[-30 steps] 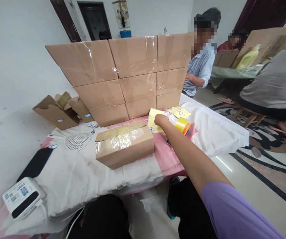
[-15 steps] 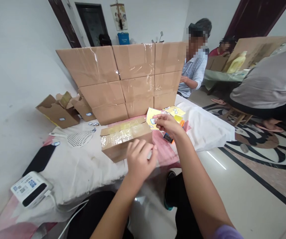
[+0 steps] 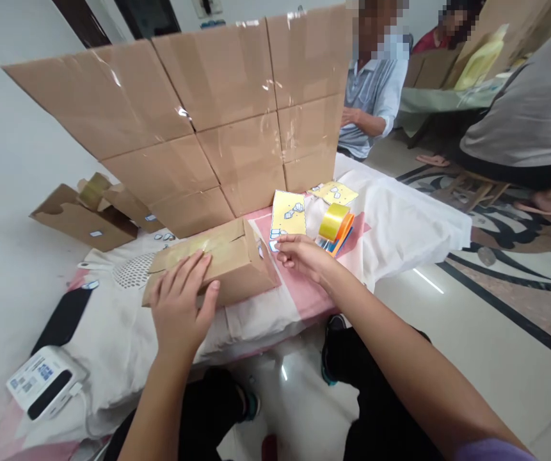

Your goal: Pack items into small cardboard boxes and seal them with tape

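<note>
A taped cardboard box (image 3: 237, 256) lies in front of me on the cloth-covered table. My left hand (image 3: 182, 298) rests on its left part, fingers spread over the top. Just off the box's right end, my right hand (image 3: 301, 256) pinches a small white-and-blue sticker (image 3: 274, 245) between thumb and fingertips. Behind that hand is a yellow sticker sheet (image 3: 288, 212), with another yellow sheet (image 3: 336, 192) farther back. A tape dispenser with a roll of yellow tape (image 3: 334, 222) stands to the right of my right hand.
A tall cardboard panel (image 3: 183, 121) stands across the table behind the box. At left are small open cartons (image 3: 87, 221), a white perforated scoop (image 3: 134, 272), a black phone-like slab (image 3: 61, 323) and a white cabled device (image 3: 45, 384). A person (image 3: 375, 96) sits beyond the panel.
My left hand has moved left and come down onto the box, which now sits turned and farther left in view. My right hand has lowered toward the box's right end with the sticker.
</note>
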Tool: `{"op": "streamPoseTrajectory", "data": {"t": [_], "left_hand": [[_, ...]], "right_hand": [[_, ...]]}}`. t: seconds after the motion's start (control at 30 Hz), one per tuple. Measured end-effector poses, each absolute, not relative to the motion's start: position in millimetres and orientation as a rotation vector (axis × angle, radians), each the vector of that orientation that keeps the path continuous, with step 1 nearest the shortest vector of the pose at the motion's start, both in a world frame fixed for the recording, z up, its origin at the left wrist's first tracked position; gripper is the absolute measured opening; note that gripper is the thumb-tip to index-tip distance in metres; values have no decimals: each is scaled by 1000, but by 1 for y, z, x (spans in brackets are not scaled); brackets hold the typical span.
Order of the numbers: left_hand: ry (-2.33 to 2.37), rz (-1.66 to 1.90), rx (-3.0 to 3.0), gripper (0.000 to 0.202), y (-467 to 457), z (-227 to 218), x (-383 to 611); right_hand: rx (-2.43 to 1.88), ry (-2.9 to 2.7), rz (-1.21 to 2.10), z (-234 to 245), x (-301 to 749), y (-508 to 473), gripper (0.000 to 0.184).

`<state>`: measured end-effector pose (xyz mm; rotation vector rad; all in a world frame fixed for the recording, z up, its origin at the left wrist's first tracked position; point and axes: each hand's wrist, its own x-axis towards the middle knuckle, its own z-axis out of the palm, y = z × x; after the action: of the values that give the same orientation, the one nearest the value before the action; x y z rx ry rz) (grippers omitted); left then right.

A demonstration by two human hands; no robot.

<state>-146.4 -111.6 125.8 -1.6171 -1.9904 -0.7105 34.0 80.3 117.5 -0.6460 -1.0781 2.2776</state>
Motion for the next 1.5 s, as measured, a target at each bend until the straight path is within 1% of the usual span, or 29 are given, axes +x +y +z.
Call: {"op": "streamPoseTrajectory", "data": {"t": [0.1, 0.23, 0.37, 0.47, 0.63, 0.77, 0.9, 1.07, 1.27, 1.5], "left_hand": [[-1905, -715, -1656, 47, -113, 123, -146], [-1858, -636, -1689, 47, -108, 119, -136], [-1851, -603, -1658, 46, -104, 118, -131], [-1869, -574, -1675, 47, -102, 119, -132], [-1862, -609, -1682, 47, -101, 118, -134], [-1903, -632, -1651, 45, -101, 117, -130], [-1900, -600, -1649, 45, -102, 118, -129], [-1885, -587, -1669, 45, -103, 119, -130], [-1904, -596, -1667, 46, -103, 120, -126], [-1886, -600, -1684, 47, -104, 119, -129]], "right_hand": [[-599, -934, 2413, 113, 34, 78, 28], [-692, -901, 2556, 111, 35, 80, 15], [-829, -999, 2531, 103, 41, 81, 8], [-806, -1070, 2483, 91, 43, 80, 10], [-625, -1028, 2487, 75, 43, 74, 16], [-535, -944, 2489, 77, 44, 69, 14], [-474, -987, 2442, 83, 45, 67, 19], [-519, -1032, 2381, 79, 41, 66, 18], [-567, -938, 2381, 78, 38, 64, 20], [-699, -947, 2368, 82, 38, 63, 10]]}}
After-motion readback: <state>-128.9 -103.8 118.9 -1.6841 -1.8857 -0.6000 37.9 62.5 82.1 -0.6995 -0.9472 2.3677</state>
